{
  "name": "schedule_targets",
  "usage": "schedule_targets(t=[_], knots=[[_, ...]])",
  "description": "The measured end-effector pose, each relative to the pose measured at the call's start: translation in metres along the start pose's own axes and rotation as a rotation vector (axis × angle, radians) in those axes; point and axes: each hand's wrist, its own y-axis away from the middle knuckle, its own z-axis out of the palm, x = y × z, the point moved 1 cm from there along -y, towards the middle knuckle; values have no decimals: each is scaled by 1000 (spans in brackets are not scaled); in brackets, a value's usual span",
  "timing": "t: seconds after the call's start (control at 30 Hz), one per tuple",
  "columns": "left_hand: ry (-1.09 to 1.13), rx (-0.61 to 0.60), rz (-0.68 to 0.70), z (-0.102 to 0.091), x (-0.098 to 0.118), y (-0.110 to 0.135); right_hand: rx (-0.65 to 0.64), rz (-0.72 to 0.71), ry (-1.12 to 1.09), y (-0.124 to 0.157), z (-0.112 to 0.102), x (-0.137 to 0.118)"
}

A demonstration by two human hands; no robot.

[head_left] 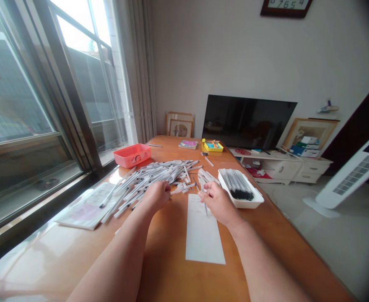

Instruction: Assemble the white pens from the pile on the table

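My right hand (216, 200) is closed on a slim pen (206, 209) over the top of a white paper strip (204, 239) that bears a few small marks. My left hand (158, 195) is closed with its fingertips together, beside the near edge of a big loose pile of clear-barrelled pens (153, 176); anything between its fingers is too small to make out. A white tray (257, 201) just right of my right hand holds neatly lined-up pens with black ends (237, 184). Several pale pen parts (183, 187) lie between my hands.
A red plastic basket (132, 156) stands at the table's far left. Under some pens at left lies a notebook (84, 209). Farther back are a colourful booklet (188, 144) and a yellow box (214, 146). The window (46, 105) borders the left side; a tower fan (351, 180) stands right.
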Motion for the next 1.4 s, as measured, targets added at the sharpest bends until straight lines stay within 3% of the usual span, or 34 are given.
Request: schedule_targets(t=[0.3,0.47,0.53,0.63,0.77,1.4], knots=[[198,30,72,11,-3,7,-105,-4,3,4,5,-2],[240,36,37,9,11,7,-158,-14,44,6,6,-4],[404,-19,9,6,21,9,-171,-7,44,7,6,-6],[851,-193,-3,0,39,14,-181,-14,41,7,5,-9],[1138,-245,-35,-9,50,19,-180,-37,52,8,4,-13],[1147,-256,-8,-5,52,18,-177,-45,65,9,5,-17]])
